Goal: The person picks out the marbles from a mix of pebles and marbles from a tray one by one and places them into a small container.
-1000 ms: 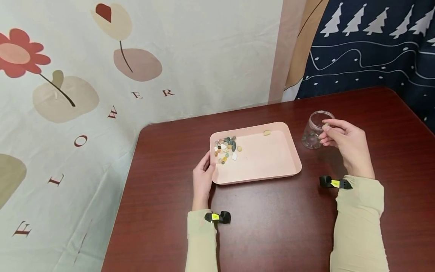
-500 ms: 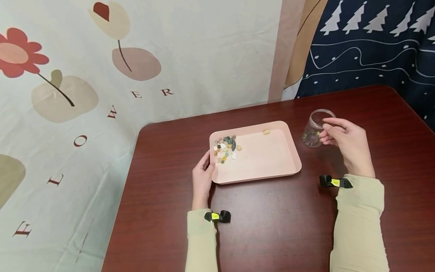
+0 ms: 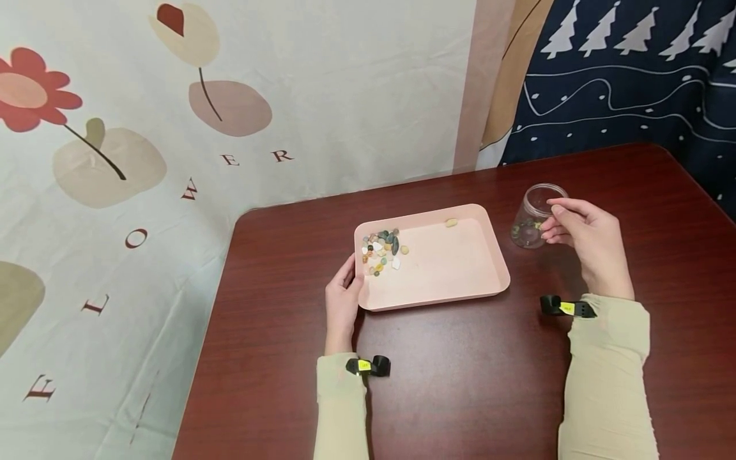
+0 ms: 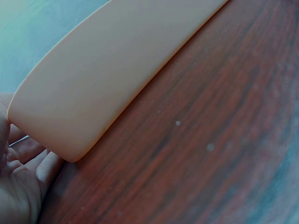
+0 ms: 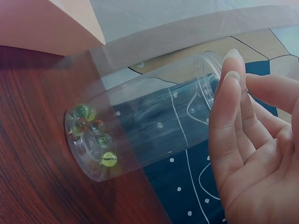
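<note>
My left hand (image 3: 342,303) holds the left end of a pink rectangular tray (image 3: 445,268), its thumb over the rim and its fingers along the outer wall. Mixed small pebbles (image 3: 382,252) lie bunched at that end of the tray; a single pale pebble (image 3: 451,223) sits by the far wall. Right of the tray stands a clear jar (image 3: 524,220) without a lid. Several glass marbles (image 5: 109,159) rest on its bottom in the right wrist view. My right hand (image 3: 595,246) hovers at the jar's mouth, fingertips near the rim, with nothing seen between thumb and fingers.
Everything stands on a dark red-brown table (image 3: 448,364). A pale flower-print cloth (image 3: 356,96) hangs behind it, and a navy curtain (image 3: 621,102) with white trees is at the back right. Each sleeve carries a black wrist strap (image 3: 566,308).
One second ago my right fingertips pinched a small round thing over the jar; it has left them, and a yellow-green marble now shows low in the jar. The left hand and tray stay put.
</note>
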A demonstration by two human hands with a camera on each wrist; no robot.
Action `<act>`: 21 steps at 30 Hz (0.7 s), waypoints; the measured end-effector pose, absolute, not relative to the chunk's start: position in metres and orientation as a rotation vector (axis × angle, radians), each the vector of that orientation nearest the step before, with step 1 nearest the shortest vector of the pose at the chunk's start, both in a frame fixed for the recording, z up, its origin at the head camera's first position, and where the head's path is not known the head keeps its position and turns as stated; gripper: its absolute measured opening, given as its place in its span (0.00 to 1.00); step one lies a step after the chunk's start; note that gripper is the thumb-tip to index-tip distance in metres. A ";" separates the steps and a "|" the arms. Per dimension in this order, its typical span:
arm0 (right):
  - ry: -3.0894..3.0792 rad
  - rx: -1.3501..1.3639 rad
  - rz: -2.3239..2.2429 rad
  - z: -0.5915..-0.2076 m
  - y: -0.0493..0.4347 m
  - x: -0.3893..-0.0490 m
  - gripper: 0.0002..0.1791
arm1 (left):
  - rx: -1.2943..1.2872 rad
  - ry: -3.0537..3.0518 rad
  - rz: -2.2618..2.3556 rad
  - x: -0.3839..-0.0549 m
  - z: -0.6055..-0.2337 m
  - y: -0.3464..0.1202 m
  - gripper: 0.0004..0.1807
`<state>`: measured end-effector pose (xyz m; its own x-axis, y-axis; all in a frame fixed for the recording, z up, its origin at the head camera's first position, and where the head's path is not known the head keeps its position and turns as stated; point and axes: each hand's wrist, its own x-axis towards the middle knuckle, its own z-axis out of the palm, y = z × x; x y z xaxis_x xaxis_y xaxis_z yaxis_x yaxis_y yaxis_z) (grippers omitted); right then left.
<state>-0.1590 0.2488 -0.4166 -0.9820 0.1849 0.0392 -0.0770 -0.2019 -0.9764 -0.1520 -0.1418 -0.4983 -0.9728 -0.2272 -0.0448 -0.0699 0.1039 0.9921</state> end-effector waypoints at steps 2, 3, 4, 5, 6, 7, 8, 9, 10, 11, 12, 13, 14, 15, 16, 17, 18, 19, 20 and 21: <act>-1.861 -0.127 2.304 -0.416 0.249 -0.159 0.21 | 0.306 -2.241 -2.008 -0.152 -0.498 -0.142 0.22; -1.854 -0.126 2.305 -0.416 0.248 -0.158 0.20 | 0.309 -2.241 -2.007 -0.152 -0.498 -0.142 0.22; -1.846 -0.124 2.306 -0.416 0.248 -0.158 0.20 | 0.303 -2.237 -2.000 -0.153 -0.502 -0.142 0.22; -1.844 -0.124 2.302 -0.416 0.248 -0.158 0.20 | 0.304 -2.237 -1.991 -0.153 -0.502 -0.142 0.22; -1.844 -0.126 2.296 -0.415 0.248 -0.158 0.19 | 0.306 -2.238 -1.983 -0.153 -0.502 -0.142 0.22; -1.844 -0.131 2.292 -0.415 0.248 -0.158 0.19 | 0.308 -2.240 -1.978 -0.153 -0.503 -0.142 0.22; -1.844 -0.132 2.289 -0.415 0.248 -0.158 0.20 | 0.307 -2.239 -1.977 -0.153 -0.503 -0.142 0.22; -1.841 -0.133 2.288 -0.415 0.248 -0.158 0.20 | 0.308 -2.241 -1.977 -0.154 -0.503 -0.142 0.22; -1.841 -0.134 2.284 -0.415 0.248 -0.158 0.20 | 0.310 -2.241 -1.977 -0.154 -0.503 -0.142 0.22; -1.841 -0.134 2.280 -0.414 0.248 -0.158 0.20 | 0.309 -2.241 -1.981 -0.154 -0.503 -0.142 0.22; -1.836 -0.132 2.279 -0.414 0.248 -0.158 0.20 | 0.309 -2.241 -1.986 -0.154 -0.503 -0.142 0.22; -1.829 -0.129 2.280 -0.414 0.248 -0.158 0.20 | 0.305 -2.238 -1.995 -0.154 -0.503 -0.142 0.22; -1.823 -0.126 2.280 -0.414 0.248 -0.157 0.20 | 0.305 -2.237 -2.001 -0.154 -0.502 -0.142 0.22; -1.817 -0.123 2.279 -0.414 0.248 -0.157 0.20 | 0.309 -2.239 -2.007 -0.154 -0.502 -0.142 0.22; -1.814 -0.121 2.279 -0.414 0.248 -0.157 0.20 | 0.313 -2.239 -2.013 -0.154 -0.501 -0.142 0.22; -1.812 -0.119 2.277 -0.413 0.248 -0.157 0.19 | 0.312 -2.240 -2.019 -0.154 -0.500 -0.142 0.22; -1.811 -0.117 2.276 -0.413 0.248 -0.157 0.19 | 0.314 -2.242 -2.022 -0.153 -0.498 -0.142 0.22; -1.812 -0.117 2.273 -0.413 0.248 -0.157 0.19 | 0.315 -2.245 -2.024 -0.153 -0.496 -0.142 0.22; -1.813 -0.117 2.272 -0.413 0.248 -0.157 0.19 | 0.318 -2.251 -2.021 -0.152 -0.493 -0.141 0.22; -1.814 -0.116 2.271 -0.412 0.247 -0.156 0.19 | 0.317 -2.256 -2.019 -0.151 -0.490 -0.140 0.22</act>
<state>-0.1564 0.2474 -0.4124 -0.9699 0.2292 0.0825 -0.1311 -0.2055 -0.9698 -0.1506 -0.1400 -0.4898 -0.9736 -0.2187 -0.0659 -0.0896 0.1004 0.9909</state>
